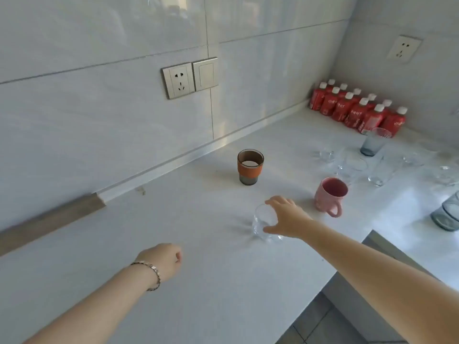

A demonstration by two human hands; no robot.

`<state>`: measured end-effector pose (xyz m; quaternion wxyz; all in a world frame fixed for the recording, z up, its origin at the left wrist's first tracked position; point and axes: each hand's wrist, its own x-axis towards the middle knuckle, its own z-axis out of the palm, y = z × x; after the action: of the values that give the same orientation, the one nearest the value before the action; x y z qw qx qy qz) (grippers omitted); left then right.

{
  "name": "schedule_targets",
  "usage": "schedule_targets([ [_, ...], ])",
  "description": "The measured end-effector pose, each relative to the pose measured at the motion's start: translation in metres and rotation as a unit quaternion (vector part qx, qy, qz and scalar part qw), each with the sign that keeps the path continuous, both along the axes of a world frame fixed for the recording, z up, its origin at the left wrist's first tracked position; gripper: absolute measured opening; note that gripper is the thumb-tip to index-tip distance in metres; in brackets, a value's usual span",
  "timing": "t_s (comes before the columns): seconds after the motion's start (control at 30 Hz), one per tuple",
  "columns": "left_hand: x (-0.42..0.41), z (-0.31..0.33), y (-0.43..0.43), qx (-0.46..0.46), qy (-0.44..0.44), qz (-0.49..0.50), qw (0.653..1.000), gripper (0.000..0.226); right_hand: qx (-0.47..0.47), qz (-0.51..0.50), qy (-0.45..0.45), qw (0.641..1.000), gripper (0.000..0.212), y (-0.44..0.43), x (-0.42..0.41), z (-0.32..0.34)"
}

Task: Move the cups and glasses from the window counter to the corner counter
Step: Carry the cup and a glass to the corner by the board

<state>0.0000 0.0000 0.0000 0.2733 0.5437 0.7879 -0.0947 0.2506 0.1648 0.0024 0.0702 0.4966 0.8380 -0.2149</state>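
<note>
My right hand (285, 217) grips a clear round glass (263, 222) that stands on the white counter (198, 281). Behind it are a pink mug (329, 196) and a tumbler with an orange sleeve (250, 167), both upright. My left hand (162, 260), wearing a bracelet, hovers over the counter with its fingers curled and nothing in it. To the right stand several clear glasses (352, 167), a blue-grey glass (372, 142) and a grey-green glass (447, 214) at the frame's right edge.
Red bottles with white caps (357, 111) line the far corner by the wall. A socket and switch (190, 78) sit on the tiled wall, another socket (403, 48) on the right wall. The counter's front edge drops to the floor (323, 324) at bottom right.
</note>
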Motion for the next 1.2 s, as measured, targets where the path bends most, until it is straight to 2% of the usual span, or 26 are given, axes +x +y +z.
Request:
schedule_targets([
  [0.1, 0.01, -0.017, 0.026, -0.014, -0.026, 0.058, 0.998, 0.01, -0.035, 0.066, -0.032, 0.997, 0.102, 0.022, 0.006, -0.017],
  [0.17, 0.017, -0.023, 0.038, -0.009, -0.047, 0.097, 0.994, 0.01, -0.058, 0.095, -0.031, 0.993, 0.103, 0.032, 0.005, -0.028],
  [0.23, 0.026, -0.027, 0.045, -0.006, -0.062, 0.121, 0.991, 0.02, -0.068, 0.093, 0.003, 0.993, 0.098, 0.038, 0.005, -0.035],
  [0.33, 0.042, -0.024, 0.068, 0.004, -0.087, 0.151, 0.985, 0.039, -0.092, 0.053, 0.057, 0.993, 0.094, 0.05, 0.01, -0.039],
  [0.43, 0.059, -0.021, 0.118, 0.062, -0.1, 0.146, 0.982, 0.061, -0.123, -0.035, 0.119, 0.985, 0.095, 0.07, 0.022, -0.037],
  [0.63, 0.082, -0.013, 0.27, 0.204, -0.106, 0.153, 0.961, 0.112, -0.061, -0.074, 0.152, 0.984, 0.095, 0.116, 0.043, -0.019],
  [0.7, 0.087, -0.02, 0.304, 0.196, -0.112, 0.165, 0.96, 0.121, -0.05, -0.078, 0.16, 0.983, 0.094, 0.126, 0.045, -0.017],
  [0.77, 0.092, -0.029, 0.32, 0.171, -0.106, 0.164, 0.966, 0.118, -0.052, -0.085, 0.166, 0.981, 0.095, 0.133, 0.044, -0.02],
  [0.83, 0.094, -0.037, 0.32, 0.178, -0.089, 0.171, 0.965, 0.106, -0.057, -0.09, 0.167, 0.98, 0.096, 0.137, 0.041, -0.024],
  [0.97, 0.089, -0.038, 0.283, 0.255, -0.109, 0.233, 0.932, 0.086, -0.068, -0.074, 0.147, 0.984, 0.096, 0.13, 0.027, -0.028],
  [1.07, 0.067, -0.033, 0.219, 0.285, -0.172, 0.283, 0.899, 0.091, -0.076, -0.039, 0.122, 0.989, 0.096, 0.114, 0.007, -0.026],
  [1.2, 0.018, -0.025, 0.108, 0.287, -0.172, 0.346, 0.876, 0.102, -0.092, 0.018, 0.106, 0.99, 0.096, 0.075, -0.038, -0.022],
])
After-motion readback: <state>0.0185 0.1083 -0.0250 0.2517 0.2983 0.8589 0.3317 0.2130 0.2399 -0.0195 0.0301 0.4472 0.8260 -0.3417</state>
